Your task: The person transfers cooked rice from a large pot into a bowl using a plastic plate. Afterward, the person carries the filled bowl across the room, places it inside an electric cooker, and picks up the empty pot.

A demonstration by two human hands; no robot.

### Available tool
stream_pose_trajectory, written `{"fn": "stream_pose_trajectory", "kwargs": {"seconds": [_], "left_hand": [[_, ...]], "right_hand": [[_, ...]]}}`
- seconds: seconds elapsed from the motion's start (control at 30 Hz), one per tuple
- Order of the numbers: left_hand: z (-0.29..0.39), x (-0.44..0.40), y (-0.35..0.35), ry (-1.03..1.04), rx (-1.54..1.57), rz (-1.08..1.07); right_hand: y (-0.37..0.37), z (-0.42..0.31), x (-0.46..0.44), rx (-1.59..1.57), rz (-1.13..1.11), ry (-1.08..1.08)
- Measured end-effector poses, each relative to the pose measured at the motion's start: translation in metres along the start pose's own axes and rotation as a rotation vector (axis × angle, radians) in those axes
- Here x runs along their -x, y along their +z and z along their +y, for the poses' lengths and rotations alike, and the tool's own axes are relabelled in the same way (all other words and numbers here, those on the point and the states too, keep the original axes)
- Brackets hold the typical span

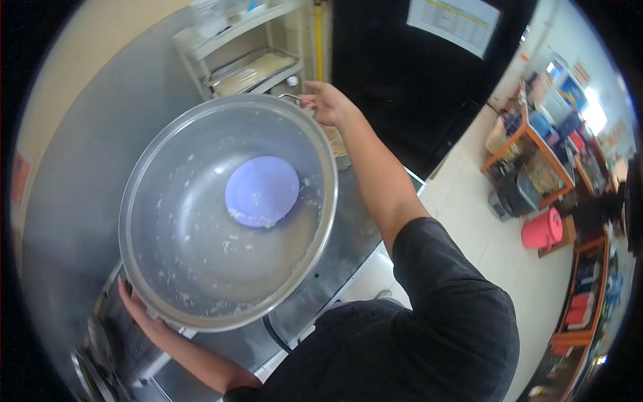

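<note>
A large metal pot (201, 258) is tilted so its inside faces me. White bits like cooked rice stick to its wall and bottom. Inside lies a round lilac plastic dish (262, 189), its lower edge dotted with the same bits; whether it is a plate or a shallow bowl I cannot tell. My right hand (327, 105) has its fingers closed round the pot's loop handle at the far rim. Against the pot's outer side at the near left is my left hand (139, 313), supporting it by the handle there; the pot hides part of its fingers.
Beneath the pot runs a metal counter (348, 231). A white shelf rack (234, 30) with a wrapped tray (254, 70) stands behind. Dark round metal lids or pans (97, 362) sit at lower left. Across the tiled floor is a pink bucket (542, 229) near an orange table (536, 134).
</note>
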State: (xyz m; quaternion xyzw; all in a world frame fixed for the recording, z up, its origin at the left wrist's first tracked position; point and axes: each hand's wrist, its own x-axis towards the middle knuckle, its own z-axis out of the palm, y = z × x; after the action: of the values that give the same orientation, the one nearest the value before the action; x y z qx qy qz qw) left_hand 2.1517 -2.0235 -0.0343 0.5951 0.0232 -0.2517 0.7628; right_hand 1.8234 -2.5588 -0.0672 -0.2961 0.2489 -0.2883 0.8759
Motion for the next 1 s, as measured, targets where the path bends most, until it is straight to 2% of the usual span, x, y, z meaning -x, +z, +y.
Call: {"fn": "stream_pose_trajectory", "kwargs": {"seconds": [0.03, 0.07, 0.13, 0.2, 0.23, 0.3, 0.37, 0.43, 0.53, 0.6, 0.67, 0.7, 0.73, 0.8, 0.87, 0.9, 0.93, 0.97, 1.0], "left_hand": [[0.004, 0.001, 0.001, 0.021, 0.010, -0.096], [0.006, 0.000, -0.003, 0.045, 0.023, -0.190], [0.010, -0.003, -0.019, 0.149, 0.018, -0.238], [0.012, -0.002, -0.039, -0.167, 0.360, -0.447], [0.018, 0.001, -0.038, -0.096, 0.284, -0.475], [0.022, 0.012, -0.048, 0.048, 0.151, -0.484], [0.023, 0.024, -0.037, 0.187, -0.051, -0.317], [0.025, 0.029, -0.011, 0.328, -0.208, -0.138], [0.007, 0.029, -0.015, 0.453, -0.019, -0.069], [0.010, 0.058, 0.006, 0.487, 0.101, 0.037], [0.001, 0.054, -0.023, 0.444, 0.151, -0.090], [0.017, 0.069, -0.027, 0.510, 0.151, -0.086], [0.026, 0.097, -0.027, 0.568, 0.146, -0.073], [0.025, 0.151, -0.032, 0.677, 0.110, -0.020], [0.020, 0.215, -0.031, 0.773, 0.132, -0.020], [0.016, 0.256, -0.026, 0.813, 0.142, -0.002], [-0.013, 0.191, -0.012, 0.726, 0.122, 0.049], [-0.011, 0.189, -0.045, 0.712, 0.096, -0.149], [-0.009, 0.198, -0.070, 0.705, 0.057, -0.350]], "right_hand": [[0.009, -0.012, 0.004, 0.046, -0.048, 0.051], [0.021, -0.017, 0.012, 0.273, -0.016, 0.055], [0.050, -0.022, 0.033, 0.726, 0.042, 0.057], [0.072, -0.023, 0.050, 0.899, 0.123, 0.067], [0.084, -0.023, 0.054, 0.989, 0.159, 0.072], [0.079, -0.020, 0.047, 1.005, 0.140, 0.041], [0.066, -0.003, 0.017, 0.861, 0.134, -0.093], [0.060, -0.007, 0.011, 0.862, 0.024, -0.127], [0.064, -0.002, 0.024, 0.680, 0.146, -0.118], [0.080, -0.018, 0.037, 0.707, 0.123, -0.244], [0.089, -0.038, 0.055, 0.729, 0.049, -0.235], [0.113, -0.048, 0.068, 0.693, 0.017, -0.274], [0.129, -0.057, 0.095, 0.612, -0.064, -0.345], [0.122, -0.085, 0.114, 0.429, -0.302, -0.218], [0.137, -0.095, 0.169, 0.374, -0.300, -0.343], [0.139, -0.101, 0.200, 0.399, -0.389, -0.392], [0.133, -0.061, 0.120, 0.485, -0.363, -0.407], [0.132, -0.048, 0.116, 0.550, -0.397, -0.525], [0.132, -0.050, 0.118, 0.544, -0.473, -0.522]]}}
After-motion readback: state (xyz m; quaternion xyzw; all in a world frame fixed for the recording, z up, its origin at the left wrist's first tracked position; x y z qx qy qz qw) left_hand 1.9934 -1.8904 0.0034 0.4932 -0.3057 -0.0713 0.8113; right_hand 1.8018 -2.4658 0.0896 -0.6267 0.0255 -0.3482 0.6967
